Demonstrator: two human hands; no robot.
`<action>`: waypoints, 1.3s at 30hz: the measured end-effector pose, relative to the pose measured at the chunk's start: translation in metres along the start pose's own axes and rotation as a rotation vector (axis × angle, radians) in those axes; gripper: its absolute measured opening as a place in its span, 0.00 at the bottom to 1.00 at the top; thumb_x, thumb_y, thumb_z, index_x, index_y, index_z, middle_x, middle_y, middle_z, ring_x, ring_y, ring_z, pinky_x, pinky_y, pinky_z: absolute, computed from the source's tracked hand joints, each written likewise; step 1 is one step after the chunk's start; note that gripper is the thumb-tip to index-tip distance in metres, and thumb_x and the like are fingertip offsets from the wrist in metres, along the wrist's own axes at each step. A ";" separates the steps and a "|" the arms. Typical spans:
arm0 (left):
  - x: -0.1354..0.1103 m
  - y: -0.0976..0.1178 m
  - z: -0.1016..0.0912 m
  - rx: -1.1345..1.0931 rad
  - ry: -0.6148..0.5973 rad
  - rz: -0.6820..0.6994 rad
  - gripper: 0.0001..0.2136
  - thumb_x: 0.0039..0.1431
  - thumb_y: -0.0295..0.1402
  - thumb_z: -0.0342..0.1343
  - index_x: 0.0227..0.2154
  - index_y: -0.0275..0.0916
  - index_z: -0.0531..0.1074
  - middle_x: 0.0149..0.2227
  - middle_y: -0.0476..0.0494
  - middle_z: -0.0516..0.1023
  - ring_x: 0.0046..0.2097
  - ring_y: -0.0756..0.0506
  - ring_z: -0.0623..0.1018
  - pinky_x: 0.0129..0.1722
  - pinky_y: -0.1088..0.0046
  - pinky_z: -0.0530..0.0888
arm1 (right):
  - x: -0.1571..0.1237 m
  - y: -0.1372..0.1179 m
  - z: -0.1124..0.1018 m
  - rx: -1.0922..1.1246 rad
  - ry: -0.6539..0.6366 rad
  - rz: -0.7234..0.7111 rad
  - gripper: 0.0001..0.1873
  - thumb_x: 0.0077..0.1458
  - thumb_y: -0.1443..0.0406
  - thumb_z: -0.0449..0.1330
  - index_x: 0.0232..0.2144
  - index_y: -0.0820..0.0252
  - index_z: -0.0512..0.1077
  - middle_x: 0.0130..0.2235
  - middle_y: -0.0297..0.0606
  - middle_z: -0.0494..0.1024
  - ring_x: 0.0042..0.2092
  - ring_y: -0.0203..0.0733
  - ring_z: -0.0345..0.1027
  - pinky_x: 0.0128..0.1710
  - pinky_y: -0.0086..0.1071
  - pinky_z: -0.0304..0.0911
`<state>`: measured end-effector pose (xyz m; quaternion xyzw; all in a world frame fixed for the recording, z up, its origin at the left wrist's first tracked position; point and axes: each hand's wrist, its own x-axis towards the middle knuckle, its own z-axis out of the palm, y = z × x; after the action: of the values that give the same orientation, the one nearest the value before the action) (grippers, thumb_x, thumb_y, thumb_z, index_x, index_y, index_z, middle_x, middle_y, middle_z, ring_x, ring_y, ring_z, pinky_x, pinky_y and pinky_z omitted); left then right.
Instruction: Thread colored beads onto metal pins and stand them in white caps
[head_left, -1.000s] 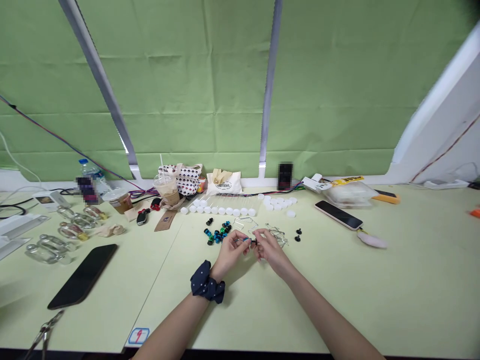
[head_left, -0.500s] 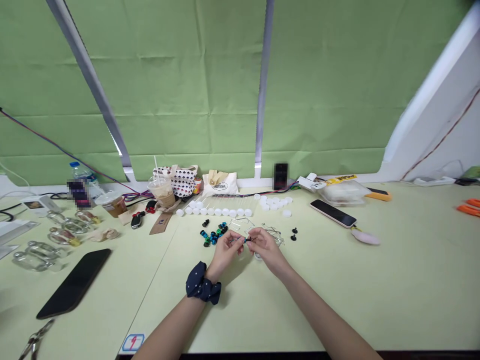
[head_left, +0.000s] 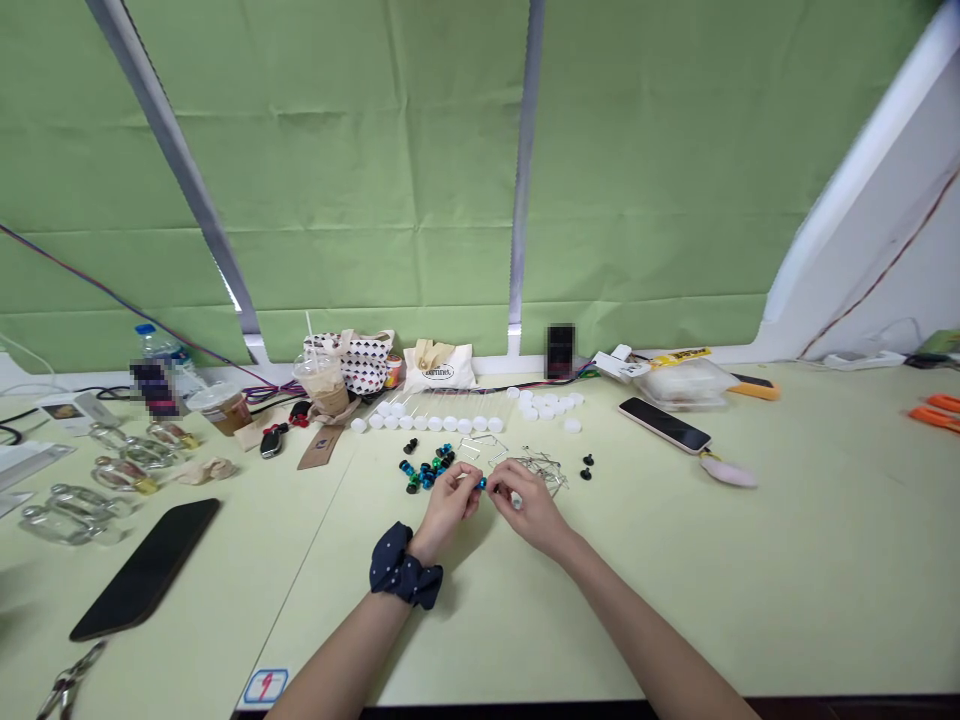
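My left hand (head_left: 448,507), with a dark blue dotted scrunchie (head_left: 403,577) on its wrist, pinches a small blue bead (head_left: 481,483) on a thin wire. My right hand (head_left: 525,506) meets it fingertip to fingertip and pinches the other end of the same small piece. Both hands hover just above the pale green table (head_left: 750,590). A cluster of blue, green and black beads (head_left: 427,470) lies just beyond my left hand. A heap of bent metal wires (head_left: 541,468) lies beyond my right hand.
A row of white caps (head_left: 435,423) and a second group (head_left: 551,407) lie further back. Two black beads (head_left: 586,467) sit to the right. Phones (head_left: 146,567) (head_left: 664,424), glass bottles (head_left: 71,510), drink cups (head_left: 324,378), pouches, pliers (head_left: 67,685) and orange tools (head_left: 937,410) lie around.
My hands stay together over the same spot; the fingers have drawn closer around the blue bead. The view has shifted slightly.
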<state>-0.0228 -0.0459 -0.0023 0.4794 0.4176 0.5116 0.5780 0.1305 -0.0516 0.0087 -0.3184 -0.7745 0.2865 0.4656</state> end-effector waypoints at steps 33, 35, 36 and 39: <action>-0.001 -0.004 -0.006 0.088 -0.037 -0.153 0.16 0.50 0.45 0.52 0.21 0.40 0.56 0.13 0.59 0.57 0.11 0.57 0.56 0.10 0.82 0.46 | -0.004 0.011 0.010 0.134 -0.024 0.211 0.14 0.48 0.61 0.60 0.39 0.54 0.66 0.40 0.38 0.68 0.29 0.35 0.65 0.23 0.28 0.62; -0.001 -0.003 -0.005 0.109 -0.039 -0.114 0.16 0.51 0.45 0.52 0.21 0.40 0.56 0.13 0.59 0.59 0.11 0.57 0.57 0.10 0.83 0.48 | -0.002 0.014 0.013 0.356 -0.001 0.459 0.20 0.49 0.51 0.57 0.40 0.57 0.64 0.36 0.38 0.70 0.24 0.34 0.66 0.18 0.28 0.62; -0.001 -0.003 -0.005 0.123 -0.039 -0.094 0.15 0.51 0.45 0.52 0.21 0.40 0.56 0.12 0.58 0.60 0.11 0.57 0.58 0.09 0.83 0.49 | -0.002 0.016 0.014 0.470 -0.016 0.565 0.22 0.50 0.48 0.54 0.37 0.59 0.64 0.32 0.37 0.71 0.22 0.34 0.66 0.18 0.28 0.62; -0.001 -0.004 -0.004 0.163 -0.030 -0.061 0.14 0.52 0.43 0.52 0.22 0.40 0.56 0.11 0.59 0.60 0.11 0.56 0.58 0.09 0.83 0.51 | -0.001 0.020 0.013 0.685 -0.057 0.682 0.23 0.46 0.47 0.59 0.27 0.62 0.64 0.25 0.36 0.72 0.21 0.33 0.65 0.20 0.27 0.62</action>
<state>-0.0256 -0.0460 -0.0070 0.5193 0.4636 0.4508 0.5587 0.1235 -0.0412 -0.0120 -0.3744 -0.4995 0.6700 0.4017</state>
